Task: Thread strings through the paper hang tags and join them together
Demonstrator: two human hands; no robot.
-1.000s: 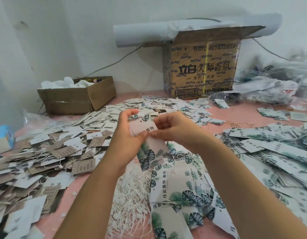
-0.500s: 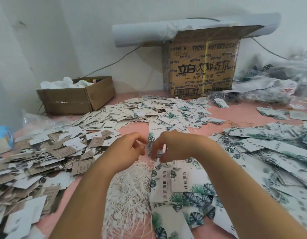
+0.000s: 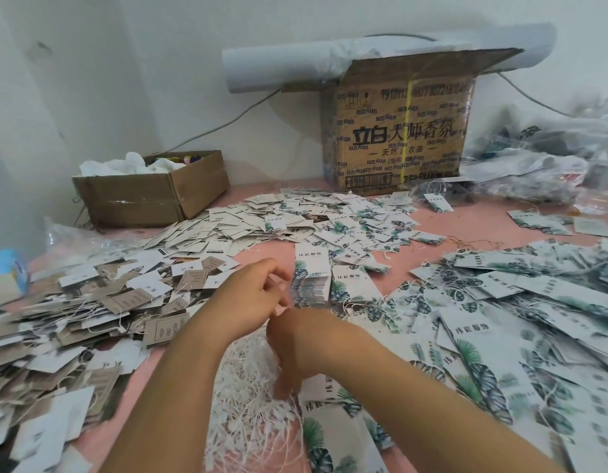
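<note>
Head view: the person's right hand [image 3: 292,349] dips fingers-down into the pile of strings [image 3: 248,414] near the front of the pink table [image 3: 473,227]. The hand is blurred, so whether it already pinches a string cannot be told. The left hand [image 3: 251,295] hovers just behind the pile with its fingers loosely curled. Whether it holds anything cannot be told either. Just behind the pile and slightly right of that hand stands a neat stack of tags [image 3: 311,285] with leaf print. More leaf tags [image 3: 500,319] spread right of the pile, and brown tags [image 3: 91,302], many already strung, lie left of it.

The step in hand looks like fetching 1 string. The strands are tangled, so it would go best to pinch a single loop near its end and lift slowly, shaking off any that cling. The left hand could then take the top tag from the stack and turn its hole toward the string.

There are 2 boxes. The low box [image 3: 142,203], far behind and left of the pile, holds crumpled white wads [image 3: 125,165] and a few coloured bits. The tall carton [image 3: 398,138], far behind and right, has its flap up. Its contents are hidden. Clear bags [image 3: 534,172] beyond it seem to hold more tags.
</note>
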